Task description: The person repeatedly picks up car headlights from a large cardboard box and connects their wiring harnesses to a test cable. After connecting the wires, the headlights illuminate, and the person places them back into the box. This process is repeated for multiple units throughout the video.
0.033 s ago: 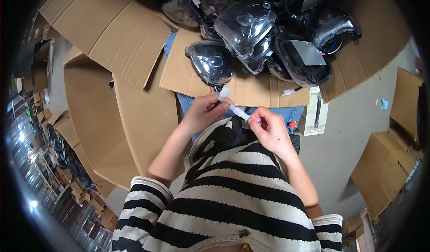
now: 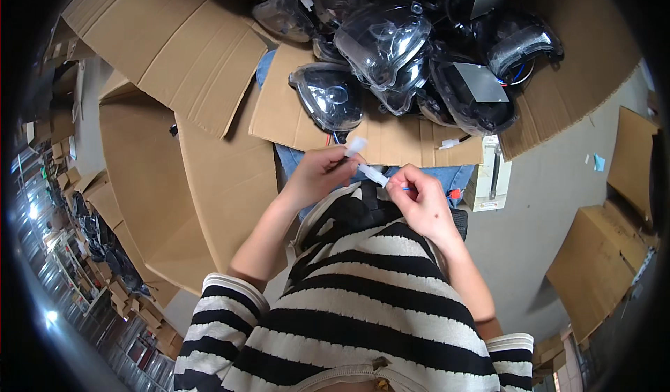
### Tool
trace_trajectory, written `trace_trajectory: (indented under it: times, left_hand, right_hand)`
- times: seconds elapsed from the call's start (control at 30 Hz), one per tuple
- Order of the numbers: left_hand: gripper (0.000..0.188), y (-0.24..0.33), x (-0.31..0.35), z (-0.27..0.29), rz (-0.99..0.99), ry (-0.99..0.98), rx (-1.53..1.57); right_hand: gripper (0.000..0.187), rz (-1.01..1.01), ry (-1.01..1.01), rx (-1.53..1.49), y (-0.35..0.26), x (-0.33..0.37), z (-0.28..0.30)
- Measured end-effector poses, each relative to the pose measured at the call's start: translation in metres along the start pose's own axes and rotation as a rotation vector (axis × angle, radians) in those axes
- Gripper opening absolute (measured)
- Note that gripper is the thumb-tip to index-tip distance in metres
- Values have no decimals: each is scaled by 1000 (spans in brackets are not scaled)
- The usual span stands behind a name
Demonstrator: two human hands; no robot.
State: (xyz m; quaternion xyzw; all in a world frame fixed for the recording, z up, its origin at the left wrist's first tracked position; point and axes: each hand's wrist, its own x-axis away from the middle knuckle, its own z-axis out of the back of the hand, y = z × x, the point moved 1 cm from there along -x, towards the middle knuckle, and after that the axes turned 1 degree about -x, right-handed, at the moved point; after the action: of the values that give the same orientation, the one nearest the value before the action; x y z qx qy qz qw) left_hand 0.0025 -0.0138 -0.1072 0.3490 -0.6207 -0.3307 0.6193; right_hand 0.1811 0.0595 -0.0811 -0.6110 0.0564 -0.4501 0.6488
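My left hand (image 2: 322, 174) is closed, with a white plastic wire connector (image 2: 356, 147) sticking up from its fingertips. Red and blue wires run down toward that hand from the nearest headlight (image 2: 329, 96), a clear-lensed unit with a black housing. Between thumb and bent fingers, my right hand (image 2: 421, 198) pinches a slim white plug-like connector (image 2: 375, 175) that points toward the left fingertips. Fingers hide whether its far end touches anything there. A bit of blue wire shows at the right fingertips, and a small red-orange piece (image 2: 455, 194) shows just past that hand.
Several more headlights (image 2: 384, 40) are piled at the far side on an open cardboard box, whose flap (image 2: 272, 116) extends toward me. Another white connector (image 2: 448, 144) lies on it. An open carton (image 2: 227, 197) stands left; a white box (image 2: 486, 193) and cardboard (image 2: 593, 266) are right.
The white connector at my left fingertips has shifted slightly to the right and tilted. My right hand has stayed almost in place.
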Motion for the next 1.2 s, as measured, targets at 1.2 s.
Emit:
trace_trajectory:
  times: [1.2]
  left_hand:
    - [18,-129,144,239,246,983,-565]
  right_hand:
    - [11,173,-2,-29,7,24,34]
